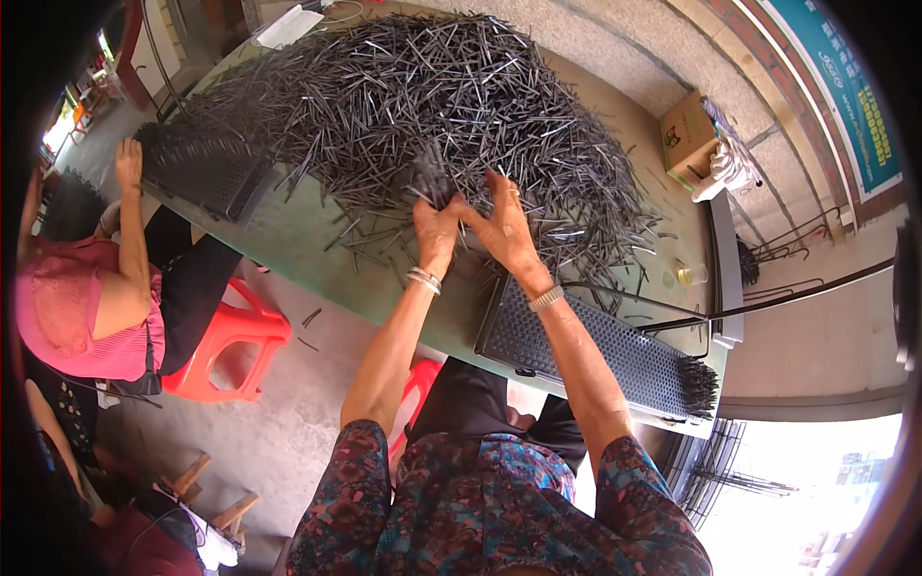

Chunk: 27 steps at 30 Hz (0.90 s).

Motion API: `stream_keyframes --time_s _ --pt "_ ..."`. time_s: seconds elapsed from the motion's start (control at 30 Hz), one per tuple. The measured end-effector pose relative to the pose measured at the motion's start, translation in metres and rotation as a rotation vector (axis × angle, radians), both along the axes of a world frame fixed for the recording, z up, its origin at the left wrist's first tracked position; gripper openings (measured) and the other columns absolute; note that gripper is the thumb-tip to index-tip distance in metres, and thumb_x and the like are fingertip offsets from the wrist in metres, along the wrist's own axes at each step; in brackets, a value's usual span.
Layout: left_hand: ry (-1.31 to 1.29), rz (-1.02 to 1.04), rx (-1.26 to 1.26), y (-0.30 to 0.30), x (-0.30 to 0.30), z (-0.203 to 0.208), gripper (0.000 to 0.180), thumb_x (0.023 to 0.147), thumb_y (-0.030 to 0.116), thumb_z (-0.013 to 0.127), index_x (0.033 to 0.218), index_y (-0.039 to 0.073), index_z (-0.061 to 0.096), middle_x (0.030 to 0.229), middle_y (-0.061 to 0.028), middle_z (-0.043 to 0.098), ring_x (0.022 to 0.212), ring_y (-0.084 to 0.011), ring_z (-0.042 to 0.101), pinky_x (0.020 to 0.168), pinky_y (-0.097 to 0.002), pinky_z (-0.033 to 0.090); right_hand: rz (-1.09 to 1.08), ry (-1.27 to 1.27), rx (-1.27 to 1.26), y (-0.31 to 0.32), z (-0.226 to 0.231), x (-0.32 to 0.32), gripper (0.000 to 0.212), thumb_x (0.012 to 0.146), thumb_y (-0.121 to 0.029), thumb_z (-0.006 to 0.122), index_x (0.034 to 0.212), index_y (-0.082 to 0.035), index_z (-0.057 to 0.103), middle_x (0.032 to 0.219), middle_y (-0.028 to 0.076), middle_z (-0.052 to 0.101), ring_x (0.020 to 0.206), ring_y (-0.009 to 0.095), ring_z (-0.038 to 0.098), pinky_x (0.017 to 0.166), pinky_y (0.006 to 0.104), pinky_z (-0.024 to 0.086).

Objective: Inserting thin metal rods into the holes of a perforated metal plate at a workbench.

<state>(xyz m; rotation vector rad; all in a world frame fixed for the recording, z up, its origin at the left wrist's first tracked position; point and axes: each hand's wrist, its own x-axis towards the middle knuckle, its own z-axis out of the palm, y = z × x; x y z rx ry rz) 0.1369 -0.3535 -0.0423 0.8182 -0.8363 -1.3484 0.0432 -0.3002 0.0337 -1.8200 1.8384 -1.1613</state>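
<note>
A large heap of thin, short black sticks point(432, 96) covers the far side of the green table. At its near edge my left hand point(437, 233) is closed around a small bunch of these sticks point(432, 178), which point up and away and are slightly blurred. Beside it is my right hand point(506, 228), its thumb reaching to the left hand and its fingers apart, with nothing plainly held. Under my right forearm lies a long black perforated rack point(595, 348). Black sticks point(699, 386) stand upright, tightly packed, at its right end.
On the left a person in pink point(82, 302) works at another black perforated rack point(206, 178). A cardboard box point(688, 144) with cloth stands by the wall. A small clear cup point(690, 276) is near the table's right edge. A red stool point(230, 341) stands on the floor.
</note>
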Motion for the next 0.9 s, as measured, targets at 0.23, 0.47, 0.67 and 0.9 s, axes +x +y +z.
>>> stream_keyframes --time_s 0.23,0.47,0.67,0.9 --pt "-0.502 -0.018 -0.246 0.024 0.002 -0.035 0.043 0.087 0.03 0.065 0.119 0.003 0.055 0.102 -0.0105 0.068 0.087 -0.0238 0.067 0.077 -0.0341 0.052 0.012 -0.278 0.09 -0.009 -0.02 0.032 0.082 0.074 -0.034 0.079 0.131 0.006 0.037 0.122 0.027 0.052 0.115 0.034 0.052 0.096 0.0394 0.043" --pt "-0.719 -0.026 -0.279 0.038 -0.002 -0.008 0.041 0.084 0.029 0.069 0.115 0.004 0.056 0.098 -0.0115 0.068 0.086 -0.026 0.067 0.073 -0.0343 0.051 -0.148 -0.308 0.095 -0.006 -0.004 0.04 0.052 0.079 -0.023 0.074 0.118 0.004 0.051 0.101 0.018 0.062 0.088 0.025 0.059 0.083 0.035 0.048" --pt "-0.341 -0.071 -0.171 0.037 0.004 -0.015 0.041 0.083 0.027 0.069 0.114 0.003 0.057 0.096 -0.0146 0.067 0.085 -0.0305 0.067 0.072 -0.0366 0.051 -0.053 -0.531 -0.037 0.003 -0.011 0.047 0.03 0.089 -0.017 0.063 0.11 0.003 0.056 0.092 0.015 0.065 0.08 0.02 0.06 0.073 0.0318 0.049" --pt "-0.717 0.115 -0.366 0.029 0.001 -0.022 0.04 0.08 0.024 0.07 0.111 0.002 0.057 0.091 -0.0192 0.068 0.085 -0.0347 0.067 0.072 -0.0389 0.05 -0.071 -0.054 -0.097 -0.011 -0.016 0.033 0.024 0.096 -0.023 0.051 0.098 0.0 0.057 0.081 0.023 0.065 0.075 0.043 0.062 0.064 0.0456 0.049"
